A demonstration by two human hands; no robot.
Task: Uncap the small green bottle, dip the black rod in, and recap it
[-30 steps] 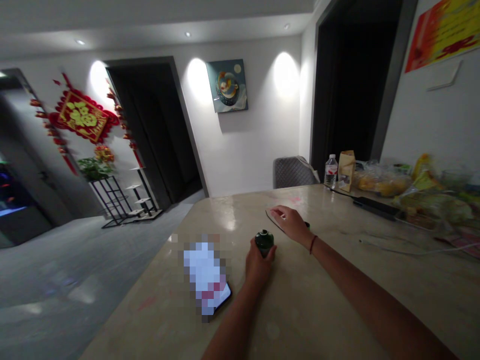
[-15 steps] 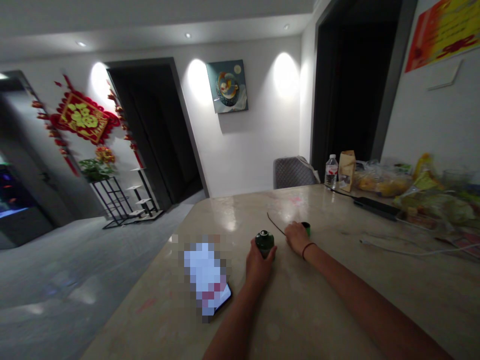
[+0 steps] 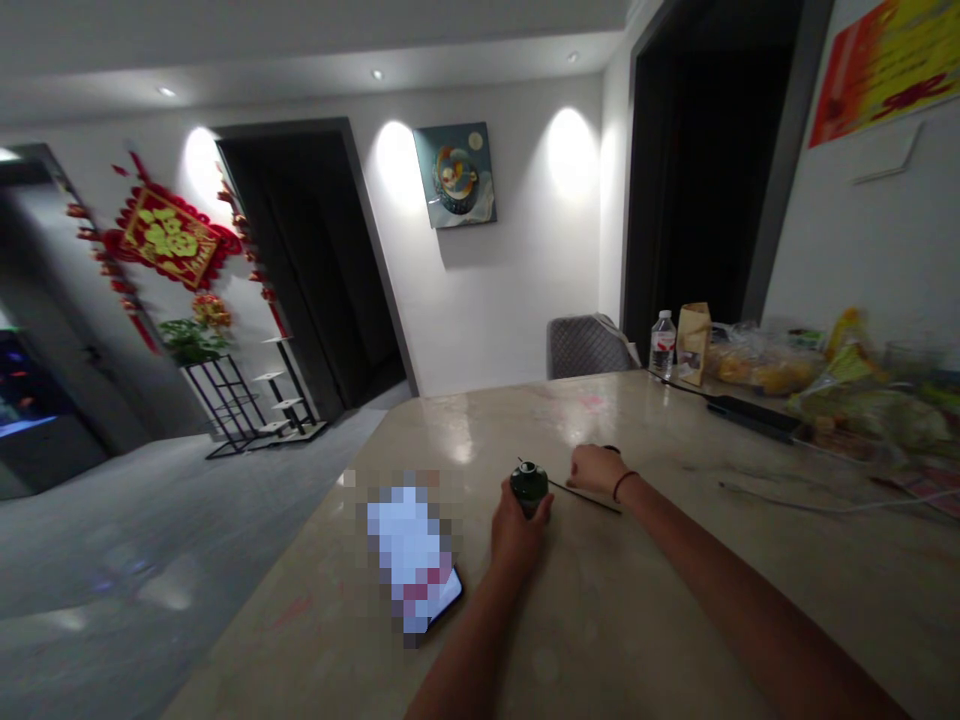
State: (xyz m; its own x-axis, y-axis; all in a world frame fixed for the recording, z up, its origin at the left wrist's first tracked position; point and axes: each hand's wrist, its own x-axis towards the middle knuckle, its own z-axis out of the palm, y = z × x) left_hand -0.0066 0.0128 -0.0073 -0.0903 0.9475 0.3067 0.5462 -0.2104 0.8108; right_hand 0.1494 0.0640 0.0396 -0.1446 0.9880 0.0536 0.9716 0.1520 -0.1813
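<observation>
Far to the left of the green jar (image 3: 529, 490), against the wall, I see a red hanging decoration (image 3: 169, 235) and, below it, a potted plant (image 3: 193, 340). Nearer to the jar's left, a phone (image 3: 416, 560) lies on the counter (image 3: 600, 620), its screen blurred out. The jar itself stands upright on the counter, its narrow mouth up, with the left hand (image 3: 517, 530) wrapped around its near side, thumb and fingers against it. A thin dark stick (image 3: 596, 502) slants from behind the jar out to its right. Above that stick is the right hand (image 3: 596, 468), fingers curled in; whether they pinch the stick I can't tell. Just beyond this hand peeks a dark object (image 3: 612, 449), mostly hidden. Farther right of the jar, towards the back, come a water bottle (image 3: 663, 345), a paper bag (image 3: 693, 343) and a black bar (image 3: 754, 418).
</observation>
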